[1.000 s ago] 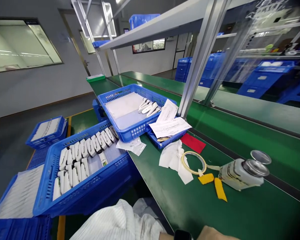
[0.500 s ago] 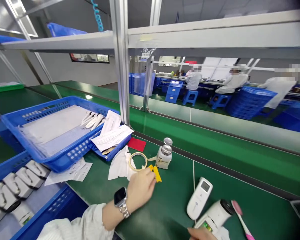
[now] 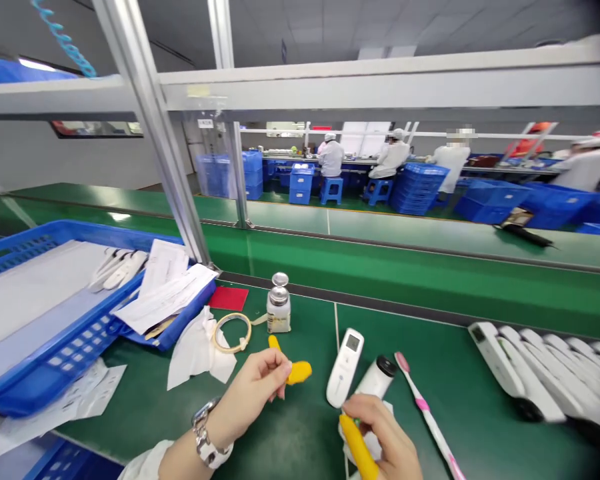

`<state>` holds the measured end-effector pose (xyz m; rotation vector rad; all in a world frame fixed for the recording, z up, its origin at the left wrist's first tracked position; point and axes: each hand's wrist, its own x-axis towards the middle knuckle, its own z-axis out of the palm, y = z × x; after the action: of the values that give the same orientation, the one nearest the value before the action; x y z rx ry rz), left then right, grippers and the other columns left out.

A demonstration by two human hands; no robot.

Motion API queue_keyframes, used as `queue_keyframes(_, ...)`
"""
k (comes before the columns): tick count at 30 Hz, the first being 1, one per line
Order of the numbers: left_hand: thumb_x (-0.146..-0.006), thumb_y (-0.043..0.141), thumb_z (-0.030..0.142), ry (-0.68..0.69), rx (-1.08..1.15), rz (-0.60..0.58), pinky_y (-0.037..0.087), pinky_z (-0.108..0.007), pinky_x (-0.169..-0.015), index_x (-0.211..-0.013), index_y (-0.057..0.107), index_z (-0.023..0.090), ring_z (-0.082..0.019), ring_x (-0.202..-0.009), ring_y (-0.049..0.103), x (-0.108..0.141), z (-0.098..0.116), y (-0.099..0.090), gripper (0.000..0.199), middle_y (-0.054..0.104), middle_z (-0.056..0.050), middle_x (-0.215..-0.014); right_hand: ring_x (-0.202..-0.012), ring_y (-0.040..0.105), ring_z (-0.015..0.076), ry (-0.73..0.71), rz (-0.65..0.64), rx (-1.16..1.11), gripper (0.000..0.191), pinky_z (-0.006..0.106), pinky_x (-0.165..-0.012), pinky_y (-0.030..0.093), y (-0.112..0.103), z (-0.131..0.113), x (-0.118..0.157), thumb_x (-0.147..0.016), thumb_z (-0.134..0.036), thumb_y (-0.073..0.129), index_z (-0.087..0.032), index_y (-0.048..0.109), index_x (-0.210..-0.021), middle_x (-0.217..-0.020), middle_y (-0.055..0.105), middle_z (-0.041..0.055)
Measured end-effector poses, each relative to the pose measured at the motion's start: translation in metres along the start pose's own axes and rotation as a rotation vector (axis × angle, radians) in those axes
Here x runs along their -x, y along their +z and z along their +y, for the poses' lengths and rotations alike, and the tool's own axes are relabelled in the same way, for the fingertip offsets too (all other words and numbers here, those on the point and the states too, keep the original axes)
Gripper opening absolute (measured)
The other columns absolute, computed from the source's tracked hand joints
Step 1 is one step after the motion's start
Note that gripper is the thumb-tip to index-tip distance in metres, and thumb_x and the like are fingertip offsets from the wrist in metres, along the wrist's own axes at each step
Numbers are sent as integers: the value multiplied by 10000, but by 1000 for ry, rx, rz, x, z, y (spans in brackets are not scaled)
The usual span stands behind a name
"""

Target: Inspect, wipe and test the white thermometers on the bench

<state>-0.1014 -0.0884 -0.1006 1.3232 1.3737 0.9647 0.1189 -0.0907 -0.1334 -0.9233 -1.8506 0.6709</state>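
Note:
My left hand (image 3: 255, 387), with a watch on its wrist, pinches a small yellow piece (image 3: 299, 373) above the green bench. Another yellow piece (image 3: 274, 342) lies just behind those fingers. In my right hand (image 3: 390, 433) a longer yellow piece (image 3: 356, 445) points down toward the front edge. Behind the right hand are a white handheld device with a small screen (image 3: 345, 368) and a white device with a black end (image 3: 377, 378); the hand partly hides the second. A pink and white toothbrush (image 3: 430, 417) lies to the right.
A dispenser bottle (image 3: 279, 310), a tape roll (image 3: 231, 332) and a red card (image 3: 229, 298) are at the back. Blue trays (image 3: 87, 340) with papers stand left. Several white devices (image 3: 545, 373) lie right. A metal post (image 3: 153, 127) rises at the back left. People sit far off.
The view has turned right. My left hand has picked up a yellow piece. My right hand has come further into view, now holding a yellow piece.

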Motion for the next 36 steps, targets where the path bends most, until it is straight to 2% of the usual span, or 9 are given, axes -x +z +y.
queue_keyframes(2, -829, 472, 487, -65, 221, -114, 274, -193, -480, -721, 445, 160, -62, -481, 383, 1, 7, 16, 345, 445, 48, -539, -708, 623, 183, -15, 32, -2, 166, 233, -569, 493, -2, -7, -2, -795, -126, 584, -249, 599, -905, -858, 630, 56)
queue_keyframes(6, -793, 525, 504, -96, 280, -260, 254, -191, -473, -681, 446, 154, -49, -479, 369, 0, 14, 39, 377, 431, 55, -549, -734, 594, 170, -153, 34, -46, 285, 260, -602, 498, -4, -15, 0, -802, -44, 496, -230, 573, -1003, -880, 575, 62)
queue_keyframes(12, -765, 567, 501, -128, 300, -434, 241, -192, -440, -639, 456, 152, -48, -453, 331, -3, 19, 48, 387, 376, 69, -494, -866, 522, 194, -292, -174, 186, 533, 304, -643, 469, -14, -17, 0, -810, 33, 427, -263, 492, -1248, -1046, 488, 98)
queue_keyframes(19, -823, 505, 462, -155, 302, -456, 222, -190, -434, -697, 472, 148, -44, -453, 355, -2, 19, 47, 340, 395, 58, -533, -899, 511, 199, -271, -158, 144, 302, 315, -705, 470, -18, -20, -5, -806, 10, 480, -217, 576, -982, -1025, 479, 77)
queue_keyframes(22, -847, 506, 367, 61, 243, -370, 347, -198, -545, -907, 564, 159, -71, -617, 456, -1, 17, 42, 224, 487, 3, -748, -842, 529, 179, -225, -141, 49, 294, 285, -664, 466, -20, -19, -4, -806, 0, 489, -220, 573, -982, -955, 490, 60)
queue_keyframes(25, -852, 497, 260, 338, 92, -369, 414, -233, -652, -1055, 604, 222, -101, -748, 491, 2, 16, 39, 232, 513, -49, -957, -753, 528, 154, -209, -129, -22, 337, 264, -609, 439, -20, -17, -3, -810, -4, 502, -255, 585, -1018, -865, 495, 27)
queue_keyframes(27, -844, 495, 203, 440, 14, -378, 435, -235, -657, -1050, 623, 236, -106, -754, 512, 5, 16, 39, 245, 530, -55, -958, -704, 519, 143, -200, -106, -59, 335, 258, -580, 421, -19, -16, -2, -807, -17, 523, -268, 593, -1017, -826, 486, 12)
queue_keyframes(32, -792, 519, 100, 687, -175, -247, 464, -249, -741, -960, 644, 196, -130, -832, 571, 5, 18, 43, 230, 570, -68, -933, -688, 516, 143, -97, -75, -194, 277, 264, -578, 416, -18, -13, 2, -802, -36, 541, -259, 569, -964, -825, 500, 7)
queue_keyframes(36, -773, 529, 83, 735, -202, -217, 468, -225, -706, -830, 615, 161, -116, -782, 578, 4, 19, 43, 130, 593, -60, -875, -701, 518, 147, -65, -83, -233, 282, 270, -588, 413, -18, -12, 5, -805, -32, 530, -263, 562, -963, -836, 505, 7)
